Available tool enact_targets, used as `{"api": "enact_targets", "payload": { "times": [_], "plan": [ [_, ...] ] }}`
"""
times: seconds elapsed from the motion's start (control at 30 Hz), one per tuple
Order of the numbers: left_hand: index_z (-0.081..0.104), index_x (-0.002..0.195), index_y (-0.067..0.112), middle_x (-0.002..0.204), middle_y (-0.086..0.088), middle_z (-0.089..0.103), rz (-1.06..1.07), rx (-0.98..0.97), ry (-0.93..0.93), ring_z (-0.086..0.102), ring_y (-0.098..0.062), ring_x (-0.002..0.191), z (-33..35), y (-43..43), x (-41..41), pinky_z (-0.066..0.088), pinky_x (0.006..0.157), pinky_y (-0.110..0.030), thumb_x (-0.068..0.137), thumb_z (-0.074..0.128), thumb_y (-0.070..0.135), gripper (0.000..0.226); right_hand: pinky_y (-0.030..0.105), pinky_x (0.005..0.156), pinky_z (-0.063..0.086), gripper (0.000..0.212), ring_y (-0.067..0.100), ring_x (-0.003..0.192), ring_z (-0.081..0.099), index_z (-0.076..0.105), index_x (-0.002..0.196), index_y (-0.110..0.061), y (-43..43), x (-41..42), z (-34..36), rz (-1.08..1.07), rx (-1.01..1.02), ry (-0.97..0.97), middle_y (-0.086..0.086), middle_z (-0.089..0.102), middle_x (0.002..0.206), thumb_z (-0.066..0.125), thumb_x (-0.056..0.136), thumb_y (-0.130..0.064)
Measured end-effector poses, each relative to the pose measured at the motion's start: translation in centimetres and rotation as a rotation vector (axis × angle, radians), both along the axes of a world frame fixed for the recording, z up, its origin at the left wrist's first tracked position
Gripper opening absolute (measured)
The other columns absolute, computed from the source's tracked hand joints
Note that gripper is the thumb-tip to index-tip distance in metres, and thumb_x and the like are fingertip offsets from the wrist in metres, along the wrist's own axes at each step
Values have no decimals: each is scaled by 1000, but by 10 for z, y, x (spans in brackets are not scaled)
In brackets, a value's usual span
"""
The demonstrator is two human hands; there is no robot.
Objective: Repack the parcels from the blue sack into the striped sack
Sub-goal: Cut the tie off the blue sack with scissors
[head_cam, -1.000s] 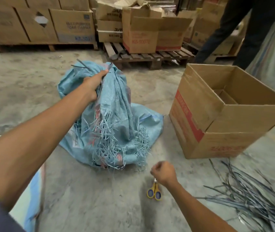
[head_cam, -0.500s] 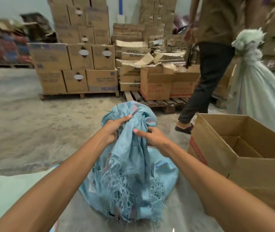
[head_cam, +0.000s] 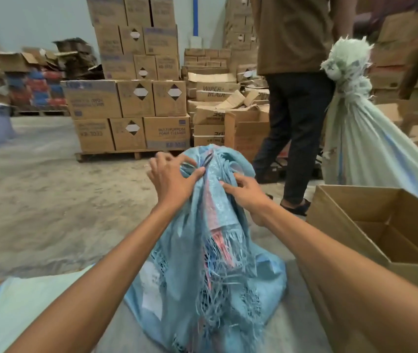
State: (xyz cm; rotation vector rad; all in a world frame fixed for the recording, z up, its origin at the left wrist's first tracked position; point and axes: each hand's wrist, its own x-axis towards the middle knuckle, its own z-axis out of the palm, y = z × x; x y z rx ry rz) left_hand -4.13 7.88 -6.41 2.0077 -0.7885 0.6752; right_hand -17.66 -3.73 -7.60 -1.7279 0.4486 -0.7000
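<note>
Fabric at the bunched neck of the frayed light-blue woven plastic sack (head_cam: pixel 203 263) is being worked by both hands. The sack is standing on the grey concrete floor (head_cam: pixel 50 200) directly in front of the person, mouth gathered upward, loose threads hanging down its front.

The left hand (head_cam: pixel 171 181) is clenching the gathered neck, thumb pressing into the folds. The right hand (head_cam: pixel 247 197) is lying against the neck's other side, fingertips digging into the cloth. Its thumb is hidden, so I cannot tell whether it is pinching or only pressing.

No parcels are showing; judging they are sitting inside. A flat pale-green woven sack with a blue edge stripe (head_cam: pixel 24 309) is lying at lower left, just beside the blue one, probably the striped destination. An open brown cardboard box (head_cam: pixel 335 225) is standing close on the right. Another person (head_cam: pixel 294 72) is standing behind, beside a tied pale sack (head_cam: pixel 371 154).

Risks, as judged:
- The weave is fraying badly, so hard pulling at the neck could tear it and spill parcels onto the floor.
- Loose threads could snag fingers or emerging parcels.
- The body is slumping, so releasing one hand might let it topple towards the box.
</note>
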Motion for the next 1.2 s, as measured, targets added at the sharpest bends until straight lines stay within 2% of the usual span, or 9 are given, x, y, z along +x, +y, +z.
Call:
{"api": "enact_targets", "payload": {
  "times": [0.13, 0.23, 0.33, 0.53, 0.63, 0.73, 0.9, 1.07, 1.2],
  "plan": [
    [74, 90, 28, 92, 10, 65, -43, 140, -272, 54, -15, 94, -11, -7, 7, 23, 79, -32, 90, 64, 42, 17, 25, 80, 58, 23, 11, 94, 69, 71, 115, -14, -8, 5, -6, -10, 3, 24, -1, 74, 106, 68, 94, -24],
    [75, 83, 25, 81, 11, 72, -118, 53, -134, 63, -13, 79, -14, -9, 12, 41, 85, -38, 89, 65, 37, 17, 37, 90, 58, 23, 17, 99, 70, 71, 113, -14, -19, 7, -22, -100, -18, 46, 1, 74, 105, 68, 94, -27],
    [76, 79, 21, 71, 8, 72, -180, -39, 76, 67, -9, 68, -4, -5, 10, 57, 73, -36, 89, 67, 30, 16, 44, 91, 57, 20, 19, 96, 71, 71, 109, -15, -32, 8, -36, -154, 17, 40, -1, 75, 100, 67, 95, -28],
    [76, 81, 17, 69, 0, 72, -80, 11, 57, 67, -11, 64, 32, 25, -29, 50, 61, -21, 91, 68, 25, 15, 45, 85, 59, 13, 17, 87, 70, 70, 98, -21, -44, 5, -51, -245, 2, 49, -6, 73, 88, 67, 92, -33],
    [77, 74, 14, 65, -1, 72, -30, 235, 99, 66, -14, 62, 22, 48, -52, 52, 61, -26, 88, 72, 28, 20, 47, 82, 59, 18, 20, 84, 69, 69, 92, -19, -42, 3, -67, -222, -15, 60, -3, 74, 85, 68, 89, -36],
    [80, 73, 11, 65, -7, 73, 54, 422, 255, 69, -18, 62, -34, 77, -78, 56, 65, -33, 81, 79, 25, 17, 42, 83, 58, 16, 17, 85, 68, 70, 93, -19, -36, 0, -74, -196, -5, 61, -4, 73, 86, 68, 91, -34],
    [78, 70, 17, 58, 9, 61, 195, 467, 525, 56, -6, 62, -171, 143, -136, 39, 61, -17, 74, 83, 17, 6, 42, 85, 57, 19, 18, 83, 64, 59, 74, -27, -31, 1, -80, -147, -15, 77, -7, 66, 79, 69, 90, -32],
    [66, 57, 25, 59, 8, 64, 232, 565, 787, 59, -1, 58, -294, 198, -171, 41, 54, -15, 69, 88, 23, 25, 39, 87, 58, 15, 20, 93, 68, 67, 91, -26, -26, 1, -101, -159, -6, 157, -2, 73, 95, 71, 86, -40],
    [59, 56, 30, 63, 12, 60, 293, 645, 891, 59, -2, 64, -354, 212, -206, 41, 56, -14, 76, 80, 23, 29, 36, 85, 59, 14, 15, 91, 68, 68, 89, -25, -29, 0, -114, -135, 9, 191, -4, 73, 95, 73, 87, -38]
  ]
}}
